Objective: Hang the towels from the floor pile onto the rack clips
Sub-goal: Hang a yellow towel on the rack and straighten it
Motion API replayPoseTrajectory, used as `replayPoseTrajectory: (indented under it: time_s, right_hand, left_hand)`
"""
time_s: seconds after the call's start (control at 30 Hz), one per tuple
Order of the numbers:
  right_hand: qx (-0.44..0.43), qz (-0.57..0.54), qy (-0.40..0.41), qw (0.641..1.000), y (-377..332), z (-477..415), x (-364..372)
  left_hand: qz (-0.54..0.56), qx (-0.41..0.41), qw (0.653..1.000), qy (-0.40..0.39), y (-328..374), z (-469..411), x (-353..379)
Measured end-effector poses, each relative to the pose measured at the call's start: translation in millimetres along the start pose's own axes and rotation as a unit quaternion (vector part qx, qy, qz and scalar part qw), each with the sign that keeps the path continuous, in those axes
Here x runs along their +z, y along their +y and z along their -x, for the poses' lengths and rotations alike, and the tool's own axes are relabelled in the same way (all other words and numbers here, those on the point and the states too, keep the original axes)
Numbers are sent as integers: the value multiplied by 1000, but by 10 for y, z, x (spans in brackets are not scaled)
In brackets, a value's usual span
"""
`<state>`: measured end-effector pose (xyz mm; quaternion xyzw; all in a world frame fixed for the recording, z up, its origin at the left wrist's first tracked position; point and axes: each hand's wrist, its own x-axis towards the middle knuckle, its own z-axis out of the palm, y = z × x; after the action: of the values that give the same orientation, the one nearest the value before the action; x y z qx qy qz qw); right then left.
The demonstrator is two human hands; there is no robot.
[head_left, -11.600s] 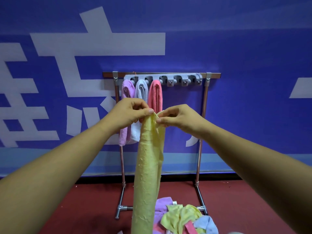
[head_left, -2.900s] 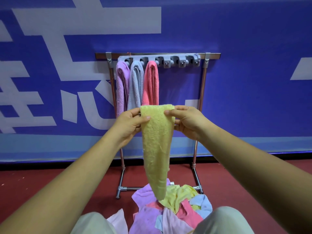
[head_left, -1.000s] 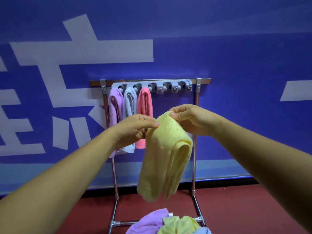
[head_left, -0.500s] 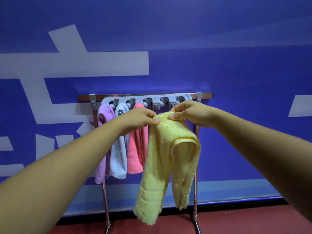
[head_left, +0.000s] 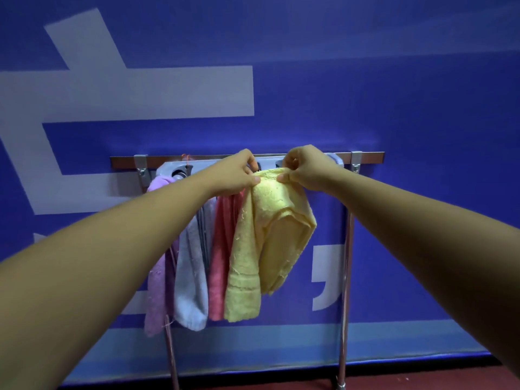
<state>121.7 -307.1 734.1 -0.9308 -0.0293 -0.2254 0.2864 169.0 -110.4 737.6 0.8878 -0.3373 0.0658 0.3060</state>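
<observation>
I hold a pale yellow towel (head_left: 270, 235), plain, with a woven band near its hem. Next to it hang a coral-pink towel (head_left: 222, 249), a grey-blue towel (head_left: 191, 277) and a lilac towel (head_left: 156, 291), all plain. The clip strip (head_left: 166, 170) is grey, the rack bar (head_left: 368, 156) coppery brown, the posts (head_left: 345, 277) silver. The wall (head_left: 394, 94) is deep blue with white strokes, paler blue along its foot; the floor (head_left: 408, 380) dark red

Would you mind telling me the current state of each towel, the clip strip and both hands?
yellow towel, folded over, top held at the clip strip; clipping not visible.
purple towel, hanging.
light blue towel, hanging.
pink towel, hanging.
left hand, pinching the yellow towel's top.
right hand, pinching the same top.
clip strip, partly hidden by the hands.
</observation>
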Motion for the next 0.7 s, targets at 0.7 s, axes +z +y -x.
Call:
replayPoseTrajectory:
  time_s: [0.7]
  right_hand:
    - [-70, 85, 153, 982, 356, -56, 451]
  left_hand:
    - [-186, 105, 967, 139, -240, -346, 338]
